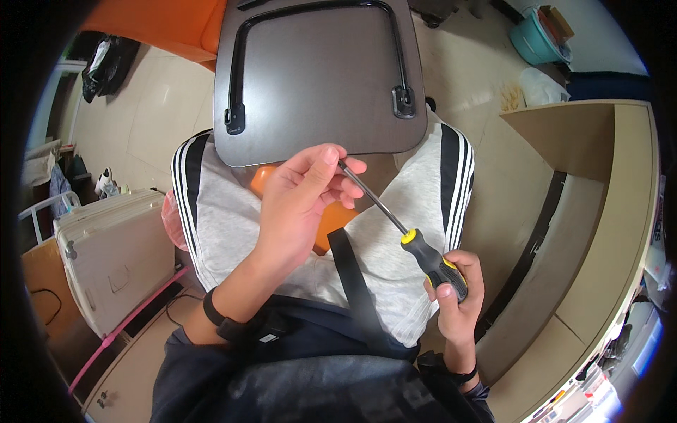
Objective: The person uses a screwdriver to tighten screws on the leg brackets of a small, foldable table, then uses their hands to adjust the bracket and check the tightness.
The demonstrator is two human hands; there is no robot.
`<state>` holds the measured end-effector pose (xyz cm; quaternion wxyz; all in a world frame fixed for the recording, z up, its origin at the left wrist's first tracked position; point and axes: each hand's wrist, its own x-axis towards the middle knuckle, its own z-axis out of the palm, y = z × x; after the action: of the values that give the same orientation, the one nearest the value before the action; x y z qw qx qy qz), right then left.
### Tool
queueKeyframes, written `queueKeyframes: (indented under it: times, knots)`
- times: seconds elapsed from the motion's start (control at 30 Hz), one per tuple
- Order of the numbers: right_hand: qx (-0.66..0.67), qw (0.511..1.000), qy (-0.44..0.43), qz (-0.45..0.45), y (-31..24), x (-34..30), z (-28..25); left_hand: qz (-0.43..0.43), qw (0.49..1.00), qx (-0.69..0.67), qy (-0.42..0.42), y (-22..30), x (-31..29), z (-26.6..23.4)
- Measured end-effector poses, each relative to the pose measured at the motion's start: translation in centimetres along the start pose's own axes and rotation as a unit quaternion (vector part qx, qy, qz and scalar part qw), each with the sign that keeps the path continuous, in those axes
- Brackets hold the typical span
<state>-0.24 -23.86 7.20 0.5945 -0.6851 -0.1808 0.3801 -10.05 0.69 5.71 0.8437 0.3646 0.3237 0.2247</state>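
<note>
A screwdriver (431, 262) with a black and yellow handle and a long metal shaft slants across my lap. My right hand (462, 299) is wrapped round the end of its handle. At the shaft's far end, my left hand (300, 194) pinches the tip between thumb and fingers; whether a small part is also between them is hidden. Just beyond my left hand, a dark folding table (317, 84) rests on my thighs with its underside up. Its bent black tube leg (238, 56) lies folded flat, held by a bracket (403, 103) at each end.
A light wooden shelf unit (599, 211) stands close on my right. To my left are a white suitcase (113, 254) and a pink pole (141, 310). An orange piece of furniture (169, 28) is at the far left, a teal bucket (536, 42) at the far right.
</note>
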Motion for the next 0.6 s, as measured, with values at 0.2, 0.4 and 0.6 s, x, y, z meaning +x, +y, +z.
queueKeyframes:
  times: [0.2,0.4,0.6]
  knots:
    - [-0.135,0.987,0.038,-0.075,-1.6,1.5,1.4,-0.048,0.998,-0.017,-0.024,-0.8,1.4,-1.1]
    - [-0.261,0.95,0.091,-0.143,-3.0,3.2,0.3,-0.165,0.976,-0.13,-0.055,-3.7,4.3,-0.5]
    - [-0.236,0.945,0.183,-0.132,-5.2,5.8,-0.7,-0.251,0.913,-0.307,-0.092,-10.1,8.4,2.7]
